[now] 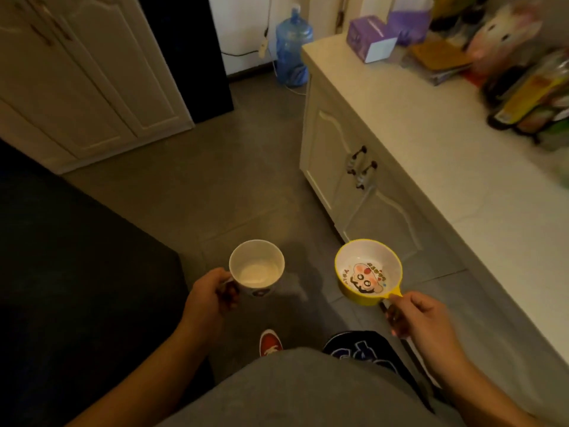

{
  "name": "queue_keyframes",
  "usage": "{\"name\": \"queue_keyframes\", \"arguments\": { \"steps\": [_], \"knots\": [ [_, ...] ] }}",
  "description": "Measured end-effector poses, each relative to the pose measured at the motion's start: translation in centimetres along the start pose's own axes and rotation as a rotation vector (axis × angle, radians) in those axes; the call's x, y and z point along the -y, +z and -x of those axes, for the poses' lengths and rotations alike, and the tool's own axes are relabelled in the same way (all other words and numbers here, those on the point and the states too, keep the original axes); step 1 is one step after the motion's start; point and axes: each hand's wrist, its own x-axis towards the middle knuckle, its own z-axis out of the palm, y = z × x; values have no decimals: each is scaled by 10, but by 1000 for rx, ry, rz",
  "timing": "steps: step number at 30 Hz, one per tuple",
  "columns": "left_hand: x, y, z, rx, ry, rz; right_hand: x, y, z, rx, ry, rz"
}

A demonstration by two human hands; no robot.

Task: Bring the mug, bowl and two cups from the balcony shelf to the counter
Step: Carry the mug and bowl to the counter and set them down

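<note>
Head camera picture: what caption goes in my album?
Left hand carries a mug, right hand a yellow bowl, beside the counter.

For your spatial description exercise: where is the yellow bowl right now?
In the head view, the yellow bowl is held by its handle in the right hand, over the floor, beside the counter and right of the mug.

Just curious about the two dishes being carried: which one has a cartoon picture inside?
The yellow bowl in the right hand; the mug in the left hand is plain white inside.
</note>
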Motion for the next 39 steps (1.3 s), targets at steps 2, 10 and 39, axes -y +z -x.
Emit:
{"name": "queue_keyframes", "arguments": {
  "steps": [2, 10, 39],
  "knots": [
    [-19, 20, -26, 39, -14, -13, 5, -6, -7, -49, 22, -2],
    [-76, 125, -121, 146, -84, -13, 19, -25, -80, -180, 108, -42],
    [-263, 381, -353, 827, 22, -553, 180, -27, -309, -587, 215, -149]
  ]
}}
